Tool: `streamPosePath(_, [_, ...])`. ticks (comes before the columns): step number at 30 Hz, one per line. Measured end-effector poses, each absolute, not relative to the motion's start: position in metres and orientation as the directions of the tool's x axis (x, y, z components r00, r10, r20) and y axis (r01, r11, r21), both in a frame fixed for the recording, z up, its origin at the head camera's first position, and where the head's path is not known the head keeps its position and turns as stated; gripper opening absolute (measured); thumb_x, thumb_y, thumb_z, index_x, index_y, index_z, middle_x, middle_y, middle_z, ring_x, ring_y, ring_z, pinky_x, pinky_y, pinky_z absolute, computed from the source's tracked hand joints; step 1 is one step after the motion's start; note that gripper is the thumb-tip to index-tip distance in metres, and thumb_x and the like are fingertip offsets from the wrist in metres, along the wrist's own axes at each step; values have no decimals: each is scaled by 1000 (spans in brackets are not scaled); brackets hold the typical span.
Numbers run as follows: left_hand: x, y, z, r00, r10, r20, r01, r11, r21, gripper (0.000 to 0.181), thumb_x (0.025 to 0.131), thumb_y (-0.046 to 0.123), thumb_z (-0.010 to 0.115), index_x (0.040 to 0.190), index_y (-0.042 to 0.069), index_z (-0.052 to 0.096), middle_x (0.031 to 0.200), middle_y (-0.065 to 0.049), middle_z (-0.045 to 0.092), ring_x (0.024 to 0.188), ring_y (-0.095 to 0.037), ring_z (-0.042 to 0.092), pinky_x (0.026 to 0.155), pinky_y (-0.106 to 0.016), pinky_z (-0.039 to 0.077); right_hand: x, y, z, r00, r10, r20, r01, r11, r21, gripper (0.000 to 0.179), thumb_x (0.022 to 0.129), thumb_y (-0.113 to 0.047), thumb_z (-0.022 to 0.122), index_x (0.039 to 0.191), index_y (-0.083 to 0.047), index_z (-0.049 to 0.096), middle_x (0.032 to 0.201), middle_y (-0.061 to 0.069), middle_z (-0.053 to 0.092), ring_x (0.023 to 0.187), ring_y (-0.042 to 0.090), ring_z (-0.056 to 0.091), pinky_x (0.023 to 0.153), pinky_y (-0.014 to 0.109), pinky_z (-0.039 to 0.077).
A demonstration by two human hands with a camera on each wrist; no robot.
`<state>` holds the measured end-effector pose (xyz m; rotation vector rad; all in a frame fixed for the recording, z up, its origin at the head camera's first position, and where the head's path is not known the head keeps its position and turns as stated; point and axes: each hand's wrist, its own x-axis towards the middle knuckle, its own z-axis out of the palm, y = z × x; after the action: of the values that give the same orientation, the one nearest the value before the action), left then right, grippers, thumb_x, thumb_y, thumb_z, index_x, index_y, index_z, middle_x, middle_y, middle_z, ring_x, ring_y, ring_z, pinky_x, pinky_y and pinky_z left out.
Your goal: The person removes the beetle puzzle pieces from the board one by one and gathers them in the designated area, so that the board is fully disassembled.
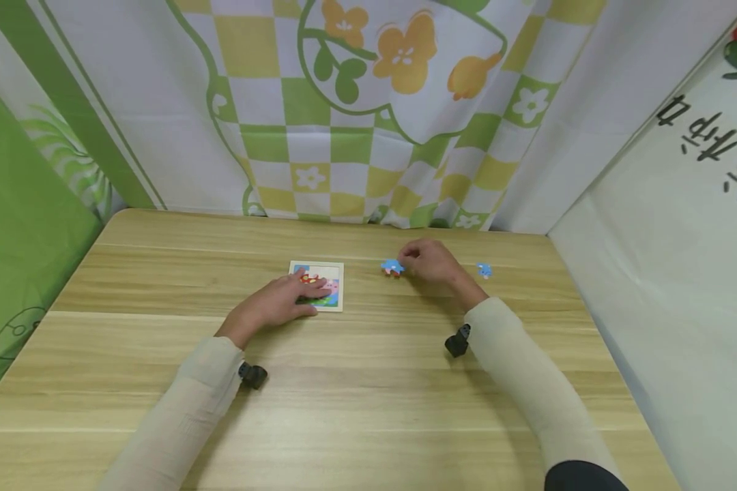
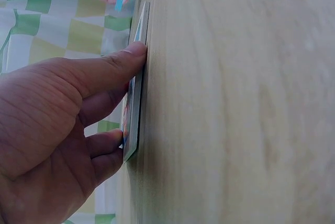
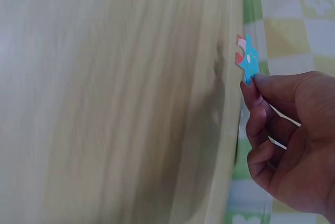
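"What's on your head view?"

"I have the left hand (image 1: 276, 300) resting, fingers spread, on a framed picture puzzle (image 1: 341, 290), just left of centre. To its right, the right hand (image 1: 430, 260) pinches a blue piece (image 1: 391, 265). A second blue piece (image 1: 484, 270) lies farther right on the wooden table (image 1: 344, 389)."

"Left wrist?"

"I see the thumb against the puzzle's edge, left of centre (it's nearly side-on, so I can't make out its picture). The right hand and its piece show upper left."

"Right wrist?"

"Right of centre, I see thumb and finger pinching the piece by one end, the checked curtain (image 3: 282, 35) behind."
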<state>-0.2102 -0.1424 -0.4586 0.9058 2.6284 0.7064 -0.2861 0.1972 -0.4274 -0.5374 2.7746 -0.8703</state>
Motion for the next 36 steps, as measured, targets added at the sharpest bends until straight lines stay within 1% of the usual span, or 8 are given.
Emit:
streamPosePath(3, [-211,-142,-459,-766,636,-92,505,684,526,51,100,22,71,148,15,58,159,-8,41,149,-51,16,118,-62,21,-289,214,-424,-920,-384,-72,-272,762,-588,22,104,-16,61,110,-2,76,108,12,73,103,28,64,92,46,50])
streamPosePath(7, [-211,-143,-460,-766,636,-95,500,683,533,51,100,23,71,149,16,58,159,-7,41,150,-50,15,118,-62,21,-294,235,-419,-929,-357,-96,-243,784,-571,23,105,-16,59,111,-2,76,111,14,72,107,30,63,94,48,49])
streamPosePath(14, [-210,-144,-459,-766,637,-81,512,681,524,51,99,21,71,148,14,59,159,-9,42,149,-51,17,117,-63,23,-304,270,-414,-929,-341,-142,-227,831,-507,31,106,-18,58,122,6,69,123,24,68,119,41,58,102,54,44])
streamPosePath(16, [-210,-144,-458,-767,637,-80,509,679,529,51,99,20,72,147,13,59,159,-9,42,149,-50,17,118,-62,22,-306,278,-414,-930,-331,-160,-213,841,-498,31,106,-18,57,122,6,69,123,24,67,118,41,58,101,54,44])
streamPosePath(20, [-210,-144,-458,-763,643,-70,518,673,528,50,99,19,72,147,12,59,158,-11,42,149,-50,18,118,-62,23,-309,292,-417,-933,-315,-175,-196,851,-488,27,106,-16,57,117,5,71,118,22,68,107,37,59,95,53,46])
streamPosePath(23, [-210,-144,-459,-763,643,-69,519,672,528,51,99,19,71,147,12,59,158,-11,42,149,-50,19,118,-62,23,-310,298,-419,-936,-310,-168,-193,850,-490,25,106,-15,59,115,5,72,114,20,70,101,34,59,92,50,46])
streamPosePath(33, [-211,-144,-460,-767,636,-87,503,680,533,51,100,22,71,148,14,58,159,-9,41,150,-49,16,118,-62,22,-311,304,-422,-937,-297,-186,-173,854,-491,24,104,-12,61,113,7,72,112,21,70,101,33,59,91,48,46])
streamPosePath(36, [-211,-144,-461,-769,634,-87,501,681,535,51,100,22,71,148,15,59,159,-8,41,151,-48,16,118,-61,22,-312,304,-424,-937,-290,-193,-171,865,-472,24,104,-13,61,112,7,72,107,19,70,96,32,59,88,47,47])
